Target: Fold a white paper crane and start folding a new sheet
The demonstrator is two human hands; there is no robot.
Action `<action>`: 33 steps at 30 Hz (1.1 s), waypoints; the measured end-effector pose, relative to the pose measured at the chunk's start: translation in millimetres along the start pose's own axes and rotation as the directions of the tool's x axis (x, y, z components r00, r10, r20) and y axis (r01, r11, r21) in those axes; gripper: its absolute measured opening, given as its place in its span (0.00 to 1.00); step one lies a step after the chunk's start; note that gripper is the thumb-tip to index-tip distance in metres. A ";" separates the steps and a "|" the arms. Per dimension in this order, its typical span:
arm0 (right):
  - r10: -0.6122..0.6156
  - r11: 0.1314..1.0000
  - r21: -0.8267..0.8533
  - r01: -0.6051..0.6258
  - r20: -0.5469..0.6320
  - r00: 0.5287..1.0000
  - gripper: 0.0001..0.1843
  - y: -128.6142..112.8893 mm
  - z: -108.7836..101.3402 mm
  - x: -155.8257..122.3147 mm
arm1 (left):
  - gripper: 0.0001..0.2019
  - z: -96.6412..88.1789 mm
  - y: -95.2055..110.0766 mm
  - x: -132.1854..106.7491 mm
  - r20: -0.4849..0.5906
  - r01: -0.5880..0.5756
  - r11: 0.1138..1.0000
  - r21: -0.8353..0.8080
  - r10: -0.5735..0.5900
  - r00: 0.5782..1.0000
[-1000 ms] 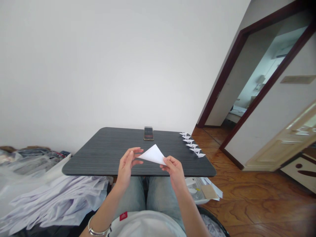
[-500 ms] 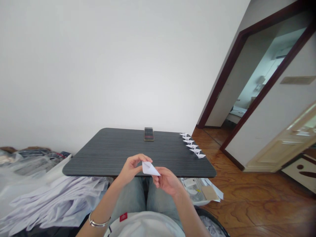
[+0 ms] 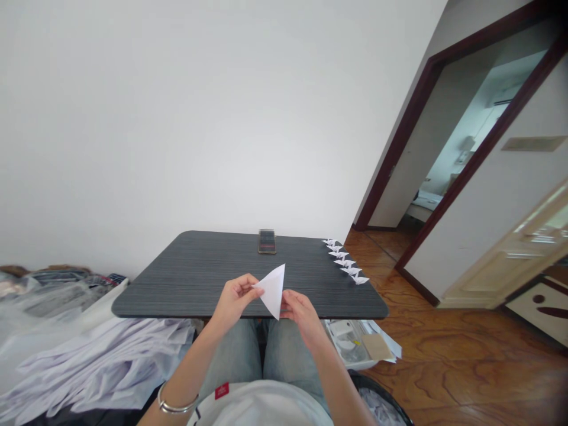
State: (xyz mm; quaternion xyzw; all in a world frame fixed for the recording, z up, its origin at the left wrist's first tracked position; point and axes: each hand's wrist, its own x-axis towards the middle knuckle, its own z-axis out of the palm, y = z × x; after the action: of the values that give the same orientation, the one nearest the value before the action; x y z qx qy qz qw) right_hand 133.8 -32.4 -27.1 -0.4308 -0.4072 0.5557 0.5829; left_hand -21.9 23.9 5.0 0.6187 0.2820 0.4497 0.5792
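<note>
Item, nearest my lens: a white top [image 3: 261,408] bearing a red tag [image 3: 222,390]. Item: one silver bracelet [image 3: 170,407], worn on the left wrist. Item: a dark-rimmed bin [image 3: 390,390], pale crumpled contents, lower right. Item: faded jeans [image 3: 231,358], the legs reaching under the table edge. Item: a heap of white cloth [image 3: 102,367], left of the legs. Item: a white tray [image 3: 367,363] of oddments, right of them.

Item: left hand [image 3: 235,300], thumb and fingers closed in a pinch on the left corner of the folded paper. Item: right hand [image 3: 303,315], fingers slightly curled at the paper's right edge; from where I sit, I cannot tell whether they grip it or merely touch.
Item: folded paper [image 3: 272,290], white, triangular, held up between the hands above the near part of the table.

Item: dark table [image 3: 186,272], wood-grained, rounded corners. Item: a row of small folded-paper figures [image 3: 345,264] along its right side. Item: a phone [image 3: 267,241], by the far edge. Behind: white wall [image 3: 222,118].
</note>
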 end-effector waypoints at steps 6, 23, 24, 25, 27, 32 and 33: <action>-0.288 0.954 -0.108 0.279 -0.079 0.954 0.17 -9.2 1.2 -3.5 | 0.11 3.3 -2.6 0.1 0.051 0.069 0.998 0.008 -0.069 0.996; -0.291 0.947 -0.192 0.256 -0.179 0.940 0.11 -22.1 1.5 -5.7 | 0.16 9.7 -8.3 -7.1 0.074 0.097 0.994 0.042 -0.100 0.992; -0.293 0.948 -0.184 0.259 -0.188 0.938 0.11 -22.4 1.1 -5.4 | 0.16 9.8 -8.3 -7.4 0.069 0.102 0.994 0.038 -0.105 0.992; -0.297 0.948 -0.177 0.264 -0.196 0.934 0.11 -22.9 0.6 -5.2 | 0.16 9.9 -8.3 -7.7 0.065 0.106 0.994 0.034 -0.108 0.992; -0.305 0.947 -0.166 0.274 -0.212 0.928 0.11 -24.5 -0.1 -5.3 | 0.16 10.1 -8.6 -8.2 0.063 0.114 0.993 0.026 -0.116 0.991; -0.319 0.945 -0.159 0.286 -0.259 0.912 0.11 -29.3 -1.4 -6.0 | 0.16 10.0 -9.5 -9.0 0.063 0.131 0.991 0.008 -0.131 0.989; -0.324 0.944 -0.162 0.289 -0.265 0.908 0.10 -29.9 -1.6 -6.0 | 0.15 9.9 -9.5 -9.1 0.064 0.133 0.991 0.005 -0.133 0.989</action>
State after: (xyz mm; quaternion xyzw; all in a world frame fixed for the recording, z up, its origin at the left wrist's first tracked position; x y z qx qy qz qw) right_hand 143.9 -38.8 0.9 -0.4716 -0.4130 0.3634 0.6892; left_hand -15.5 13.0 -5.5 0.6129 0.3040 0.3898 0.6165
